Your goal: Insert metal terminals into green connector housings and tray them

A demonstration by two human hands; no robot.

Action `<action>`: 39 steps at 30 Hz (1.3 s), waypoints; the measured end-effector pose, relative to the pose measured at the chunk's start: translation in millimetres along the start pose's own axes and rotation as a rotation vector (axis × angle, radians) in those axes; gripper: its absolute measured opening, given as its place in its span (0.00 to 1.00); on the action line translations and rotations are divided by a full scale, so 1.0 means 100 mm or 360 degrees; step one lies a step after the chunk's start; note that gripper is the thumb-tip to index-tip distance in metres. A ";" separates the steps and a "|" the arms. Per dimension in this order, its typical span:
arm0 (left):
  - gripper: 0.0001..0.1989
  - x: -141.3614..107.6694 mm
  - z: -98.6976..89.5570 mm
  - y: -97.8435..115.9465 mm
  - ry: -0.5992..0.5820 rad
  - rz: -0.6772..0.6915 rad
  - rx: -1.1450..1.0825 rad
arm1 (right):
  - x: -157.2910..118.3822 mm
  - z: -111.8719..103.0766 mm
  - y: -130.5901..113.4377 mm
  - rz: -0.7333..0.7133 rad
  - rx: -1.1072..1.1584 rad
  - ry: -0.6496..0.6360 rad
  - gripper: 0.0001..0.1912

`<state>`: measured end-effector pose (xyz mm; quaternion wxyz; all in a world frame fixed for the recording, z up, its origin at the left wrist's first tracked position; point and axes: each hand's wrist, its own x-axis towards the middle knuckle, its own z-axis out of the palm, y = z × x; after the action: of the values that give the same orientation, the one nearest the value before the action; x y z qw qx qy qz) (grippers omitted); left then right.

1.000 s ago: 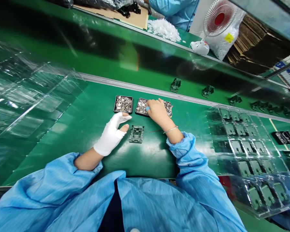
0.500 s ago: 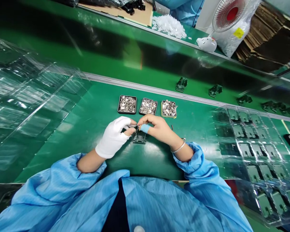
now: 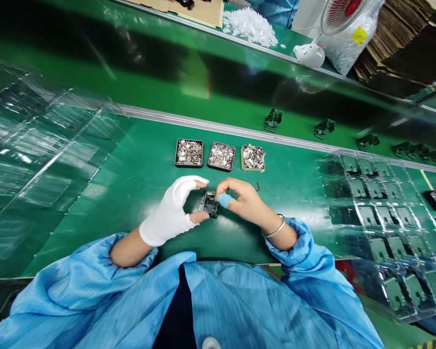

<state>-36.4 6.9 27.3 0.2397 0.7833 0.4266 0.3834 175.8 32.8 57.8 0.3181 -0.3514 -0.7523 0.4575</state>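
Observation:
A small dark green plastic housing (image 3: pixel 210 204) lies on the green bench between my hands. My left hand (image 3: pixel 172 208), in a white glove with bare thumb and fingertips, is open around its left side. That thumb lies at the housing's lower left edge, and the forefinger reaches above it. My right hand (image 3: pixel 241 199), with blue tape on a finger and a bracelet at the wrist, has its fingertips closed at the housing's right edge. What they pinch, if anything, is hidden. Beyond stand a left tray (image 3: pixel 176 164), a middle tray (image 3: pixel 209 165) and a right tray (image 3: pixel 242 167) of small shiny metal parts.
Clear plastic trays (image 3: pixel 63 150) are stacked at left. At right, a clear blister tray (image 3: pixel 352 215) holds several green parts. More housings (image 3: pixel 273 120) stand along the ledge behind a metal rail (image 3: pixel 203 127). A small dark hex key (image 3: pixel 258 186) lies right of the housing.
My hands have moved apart; the left fingers have opened from a pinch above the housing. My right fingertips have shifted right and down to the housing's edge. The view has tilted slightly.

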 end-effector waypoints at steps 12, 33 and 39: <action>0.18 -0.02 0.18 0.04 -0.0172 0.0011 0.0228 | -0.14 0.09 0.19 -0.0236 -0.0535 -0.0004 0.12; 0.11 0.16 0.02 0.23 -0.0385 0.0001 0.0687 | -0.21 0.23 0.10 -0.0051 -0.0875 -0.0094 0.12; 0.10 0.18 0.04 0.24 -0.0444 0.0064 0.0842 | -0.19 0.29 0.08 -0.0055 -0.0943 -0.0127 0.12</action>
<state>-15.3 9.3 49.3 0.0760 0.8720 0.4589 0.1523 165.6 6.3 36.5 0.1796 -0.3978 -0.8709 0.2259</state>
